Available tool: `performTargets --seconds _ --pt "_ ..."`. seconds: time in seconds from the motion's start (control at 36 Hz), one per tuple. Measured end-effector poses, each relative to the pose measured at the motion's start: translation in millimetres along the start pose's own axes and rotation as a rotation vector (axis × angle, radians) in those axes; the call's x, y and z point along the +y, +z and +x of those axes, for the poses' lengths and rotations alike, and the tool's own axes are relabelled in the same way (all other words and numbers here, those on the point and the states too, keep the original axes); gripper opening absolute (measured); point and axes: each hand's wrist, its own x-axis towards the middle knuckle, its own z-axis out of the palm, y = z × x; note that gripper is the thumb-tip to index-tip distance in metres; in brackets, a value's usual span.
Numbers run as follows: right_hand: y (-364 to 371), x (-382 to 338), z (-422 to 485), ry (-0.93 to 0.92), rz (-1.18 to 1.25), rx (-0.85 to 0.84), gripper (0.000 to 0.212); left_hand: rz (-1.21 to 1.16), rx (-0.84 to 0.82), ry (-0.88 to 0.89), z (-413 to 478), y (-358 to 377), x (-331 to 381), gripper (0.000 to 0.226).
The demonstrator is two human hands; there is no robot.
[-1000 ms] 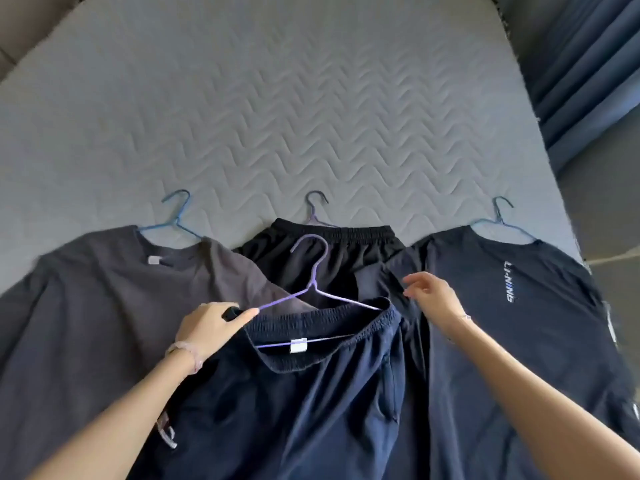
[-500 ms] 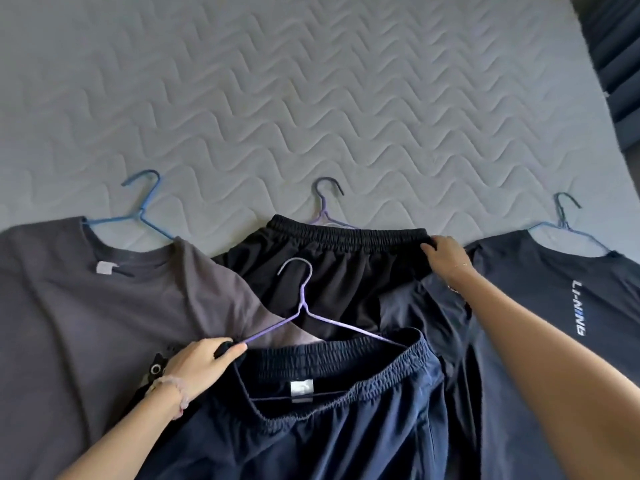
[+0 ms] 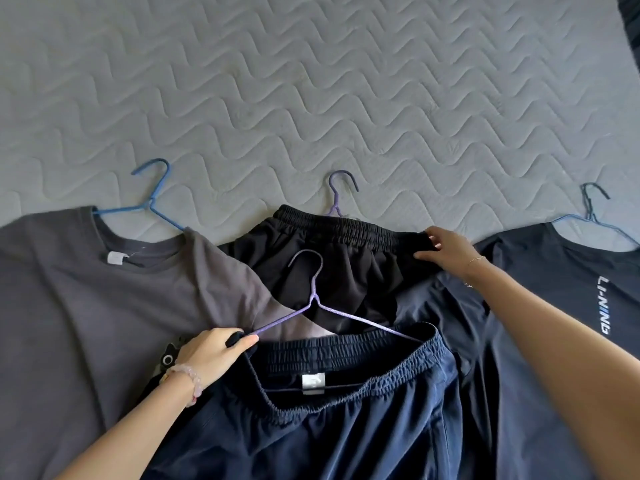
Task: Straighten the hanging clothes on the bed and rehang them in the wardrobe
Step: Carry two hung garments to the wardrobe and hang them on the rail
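Several garments on hangers lie across the near side of the bed. Navy shorts (image 3: 346, 420) on a purple hanger (image 3: 313, 299) lie nearest me; my left hand (image 3: 211, 351) grips the left end of their waistband. Behind them are black shorts (image 3: 332, 268) on another purple hanger (image 3: 337, 194); my right hand (image 3: 446, 249) pinches the right end of their waistband. A grey T-shirt (image 3: 86, 299) on a blue hanger (image 3: 152, 199) lies at the left. A navy T-shirt (image 3: 561, 306) with white lettering, on a dark hanger (image 3: 592, 209), lies at the right.
The grey quilted mattress (image 3: 311, 98) stretches bare beyond the clothes. A dark blue curtain edge (image 3: 632, 19) shows at the top right corner. The wardrobe is out of view.
My right hand has moved from the navy shirt's edge up to the right end of the black shorts' waistband. The view has come closer to the bed. My left hand has kept its grip.
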Motion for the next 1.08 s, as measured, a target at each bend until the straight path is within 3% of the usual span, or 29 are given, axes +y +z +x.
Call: performTargets --seconds 0.08,0.28,0.42,0.47,0.5,0.64,0.81,0.97,1.03,1.08 --pt "2.3 -6.0 0.0 -0.003 -0.144 -0.04 0.041 0.02 0.009 0.007 1.0 1.2 -1.3 0.047" --pt "-3.2 -25.5 -17.7 -0.081 -0.195 0.109 0.029 0.064 0.014 0.019 -0.2 2.9 -2.4 0.048" --pt "-31.6 -62.6 -54.4 -0.223 -0.381 0.088 0.023 0.0 -0.034 0.007 -18.8 -4.7 4.4 0.051" --pt "-44.8 -79.2 -74.1 -0.243 -0.406 0.067 0.021 -0.05 -0.034 0.027 -32.9 -10.7 7.9 0.037" --pt "-50.0 -87.7 -83.4 -0.239 -0.392 0.06 0.021 -0.06 -0.019 0.041 -41.1 -13.9 7.9 0.027" --pt "-73.2 -123.4 -121.1 -0.192 -0.2 0.116 0.031 -0.021 0.118 0.053 -92.4 -41.1 10.5 0.047" --pt "-116.1 -163.8 -167.8 -0.181 -0.131 0.25 0.026 -0.035 0.249 0.076 -170.4 -86.3 2.7 0.056" --pt "-164.9 -215.1 -221.9 -0.275 -0.115 0.365 0.011 -0.132 0.394 0.087 -248.6 -113.4 -6.2 0.044" --pt "-183.1 -233.1 -241.6 -0.304 -0.12 0.39 0.012 -0.187 0.448 0.094 -277.8 -123.0 -8.6 0.016" --pt "-201.7 -248.9 -262.9 -0.338 -0.122 0.417 0.013 -0.245 0.496 0.1 -304.9 -131.8 -9.7 0.023"
